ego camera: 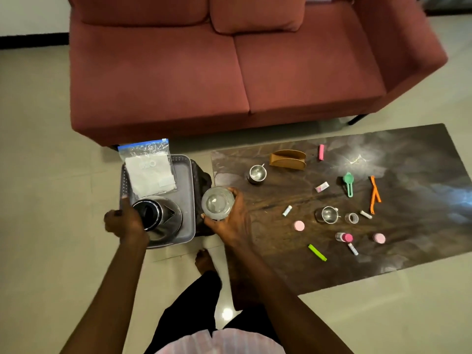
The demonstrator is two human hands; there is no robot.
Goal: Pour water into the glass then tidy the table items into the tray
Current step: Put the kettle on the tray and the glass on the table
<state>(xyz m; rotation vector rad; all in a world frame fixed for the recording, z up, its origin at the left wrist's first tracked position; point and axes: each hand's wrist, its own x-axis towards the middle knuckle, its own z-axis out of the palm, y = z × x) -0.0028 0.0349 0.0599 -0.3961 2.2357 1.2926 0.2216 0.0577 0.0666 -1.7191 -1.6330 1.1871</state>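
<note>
Two hands in view. Right hand (231,221) is wrapped around the glass (217,203), holding it at the table's (281,267) left edge, just right of the tray (187,200). Left hand (125,222) is closed on the handle of the kettle (159,218), which sits at the near end of the grey tray. A zip bag (148,168) lies across the tray's far end. Two steel cups (256,174), pink lids (298,225), clips and a green strainer (348,182) are scattered over the dark table.

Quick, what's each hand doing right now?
Left hand: closed around the kettle handle, in the grey tray.
Right hand: fingers wrapped around the glass.
</note>
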